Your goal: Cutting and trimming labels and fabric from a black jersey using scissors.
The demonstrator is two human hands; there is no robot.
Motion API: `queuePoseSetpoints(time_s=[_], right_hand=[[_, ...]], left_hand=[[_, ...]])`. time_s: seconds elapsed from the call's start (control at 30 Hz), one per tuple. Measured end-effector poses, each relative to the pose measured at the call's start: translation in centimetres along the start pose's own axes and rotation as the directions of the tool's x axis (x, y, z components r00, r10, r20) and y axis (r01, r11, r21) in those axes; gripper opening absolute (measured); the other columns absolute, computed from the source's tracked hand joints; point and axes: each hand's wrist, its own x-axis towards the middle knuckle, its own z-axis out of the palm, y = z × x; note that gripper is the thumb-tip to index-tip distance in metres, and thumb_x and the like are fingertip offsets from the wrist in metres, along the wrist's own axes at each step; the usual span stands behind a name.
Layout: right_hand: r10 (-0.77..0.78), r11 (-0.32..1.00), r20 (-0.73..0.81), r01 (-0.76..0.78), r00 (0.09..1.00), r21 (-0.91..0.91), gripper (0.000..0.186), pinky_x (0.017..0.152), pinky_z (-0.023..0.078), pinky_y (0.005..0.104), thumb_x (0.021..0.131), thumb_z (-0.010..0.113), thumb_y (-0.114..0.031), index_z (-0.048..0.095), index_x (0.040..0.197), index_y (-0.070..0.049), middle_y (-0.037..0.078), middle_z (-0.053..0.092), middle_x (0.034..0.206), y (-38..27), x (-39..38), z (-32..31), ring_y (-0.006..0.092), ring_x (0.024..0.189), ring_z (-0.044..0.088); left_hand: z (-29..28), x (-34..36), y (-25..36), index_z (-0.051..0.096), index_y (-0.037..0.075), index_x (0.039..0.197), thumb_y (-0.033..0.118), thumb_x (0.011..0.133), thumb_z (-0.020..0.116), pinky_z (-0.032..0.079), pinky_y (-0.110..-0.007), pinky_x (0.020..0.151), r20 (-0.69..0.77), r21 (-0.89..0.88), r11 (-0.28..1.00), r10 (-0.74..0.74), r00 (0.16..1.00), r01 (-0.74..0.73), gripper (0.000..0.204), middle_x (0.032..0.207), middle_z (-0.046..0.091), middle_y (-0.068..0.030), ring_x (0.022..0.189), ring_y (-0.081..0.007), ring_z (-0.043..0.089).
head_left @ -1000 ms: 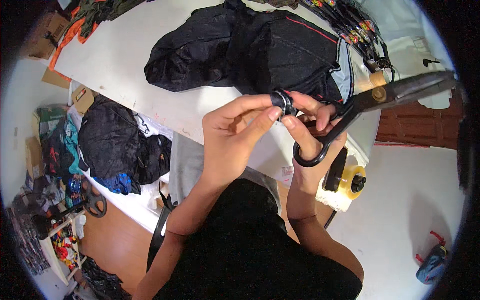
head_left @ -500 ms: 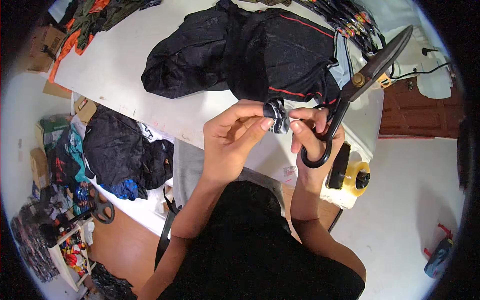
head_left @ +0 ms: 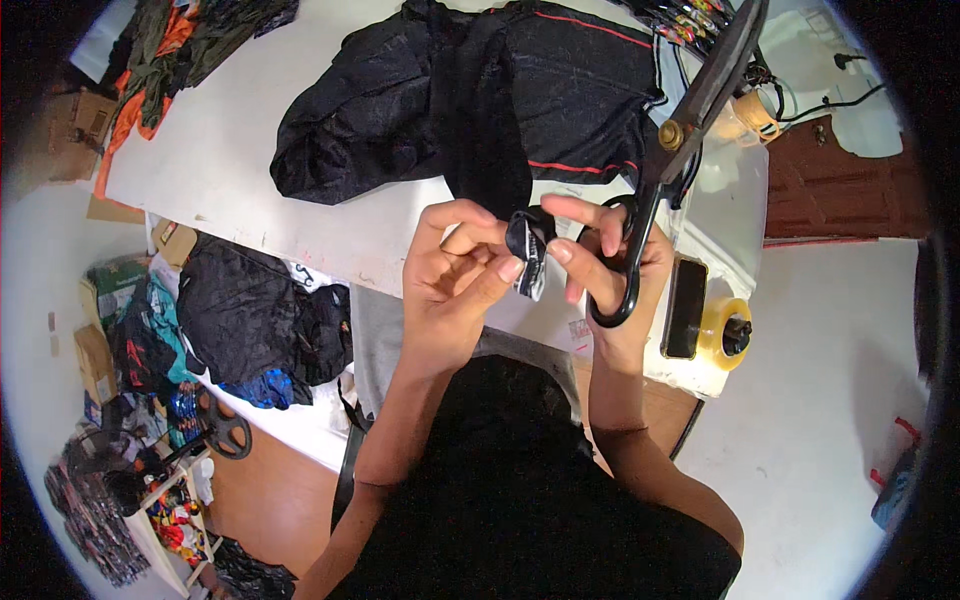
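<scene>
A black garment [head_left: 390, 110] with thin red piping lies across the white table, and a dark band of it runs toward me. Between thumb and fingers my left hand [head_left: 445, 285] pinches a small black-and-white printed label [head_left: 532, 265] at that end. Large black-handled scissors [head_left: 690, 130] hang on my right hand [head_left: 630, 270], the handle loops around its fingers and thumb. Their blades point up and to the right and look closed. The right fingertips are beside the label; whether they touch it I cannot tell.
On the white table [head_left: 230, 175] at right are a phone [head_left: 684, 308] and a yellow tape roll [head_left: 724, 334]. Glossy packets [head_left: 690, 22] lie at the far right. Dark clothing [head_left: 240, 300] is piled lower left, and orange-and-olive fabric [head_left: 150, 85] hangs at the far left corner.
The label has turned more edge-on and sits slightly lower and left. My right index finger has stretched toward it. The view has shifted a little; the scissors stay on my right hand.
</scene>
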Motion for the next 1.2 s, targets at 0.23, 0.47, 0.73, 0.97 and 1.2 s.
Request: queuePoseSetpoints(time_s=[0.23, 0.47, 0.73, 0.97, 1.2], right_hand=[[0.224, 0.974, 0.135, -0.218, 0.965, -0.060, 0.031, 0.041, 0.040, 0.0161, 0.068, 0.075, 0.005, 0.047, 0.073, -0.006, 0.018, 0.066, 0.096, 1.5, 0.5, -1.2, 0.0036, 0.048, 0.052], [0.229, 0.972, 0.061, -0.231, 0.972, 0.040, 0.012, 0.039, 0.039, 0.0178, 0.076, 0.063, 0.001, 0.051, 0.077, -0.003, 0.012, 0.064, 0.080, 2.2, 0.9, -1.6, 0.0075, 0.043, 0.052], [0.278, 0.960, 0.116, -0.272, 0.954, -0.059, 0.019, 0.034, 0.030, 0.0177, 0.076, 0.068, -0.005, 0.050, 0.071, -0.008, -0.001, 0.054, 0.060, 1.5, 1.6, -1.1, 0.0029, 0.040, 0.045], [0.197, 0.974, 0.059, -0.189, 0.979, -0.121, 0.021, 0.035, 0.024, 0.0179, 0.075, 0.075, -0.010, 0.055, 0.071, -0.007, -0.007, 0.045, 0.053, 2.9, 1.9, -0.6, 0.0015, 0.039, 0.038], [0.058, 0.936, -0.119, -0.096, 0.991, -0.337, 0.023, 0.037, 0.028, 0.0185, 0.075, 0.075, -0.007, 0.054, 0.068, -0.003, -0.004, 0.047, 0.054, 0.7, 0.3, -3.1, 0.0030, 0.040, 0.042]], left_hand=[[0.1, -0.9, 0.4, 0.039, 0.004, 0.118, -0.010, 0.081, 0.055, 0.045, -0.029, 0.078, -0.079, -0.174, 0.981, -0.097, 0.992, 0.082, 0.042, 0.098, 0.062, -0.0134, 0.086, -0.0130, 0.056], [-2.0, -2.4, -0.1, 0.046, -0.001, 0.112, -0.005, 0.083, 0.053, 0.043, -0.026, 0.077, 0.000, -0.202, 0.958, -0.209, 0.978, 0.205, 0.030, 0.091, 0.060, -0.0100, 0.081, -0.0127, 0.057], [-0.2, -2.1, 0.3, 0.060, -0.001, 0.100, 0.012, 0.091, 0.055, 0.038, -0.020, 0.067, -0.011, 0.147, 0.875, -0.465, 0.885, 0.461, 0.016, 0.081, 0.056, 0.0015, 0.074, -0.0040, 0.049], [-0.2, -2.1, -0.5, 0.063, -0.004, 0.091, 0.014, 0.093, 0.053, 0.037, -0.018, 0.066, -0.005, 0.047, 0.939, -0.341, 0.940, 0.341, 0.020, 0.078, 0.056, 0.0031, 0.073, -0.0029, 0.048], [2.3, 0.0, 2.2, 0.057, -0.009, 0.100, 0.010, 0.094, 0.045, 0.039, -0.040, 0.096, -0.067, 0.026, 0.988, -0.149, 0.987, 0.151, 0.023, 0.111, 0.060, -0.0187, 0.104, -0.0243, 0.056]])
